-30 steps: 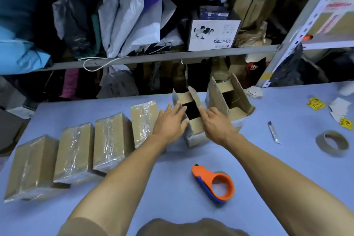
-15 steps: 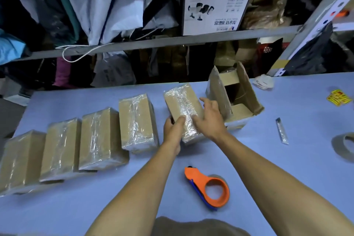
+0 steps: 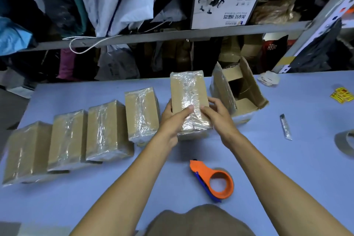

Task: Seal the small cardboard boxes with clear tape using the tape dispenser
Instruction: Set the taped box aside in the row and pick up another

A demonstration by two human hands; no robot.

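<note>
We stand at the blue table (image 3: 287, 168) with a row of four taped boxes (image 3: 107, 130) running away to the left of our grip, each wrapped in clear tape. Just right of the grip sits the open box (image 3: 241, 90), flaps up and not yet sealed. Between those, we hold the fifth box (image 3: 188, 99), tape already glinting down its top; its long axis runs straight away from us, and it sits a little farther out than the row.

Our left hand (image 3: 172, 119) grips the near left corner, thumb laid over the top. Our right hand (image 3: 216, 115) curls round the near right edge, fingers on the side. Both are clamped on this box.

The tape dispenser (image 3: 212, 180) lies flat on the table behind the grip, toward us and slightly right, so the right hand is the nearer one to fetch it. The open box also lies on the right-hand side. We judge that the next move goes rightward: release, then reach for either.
</note>
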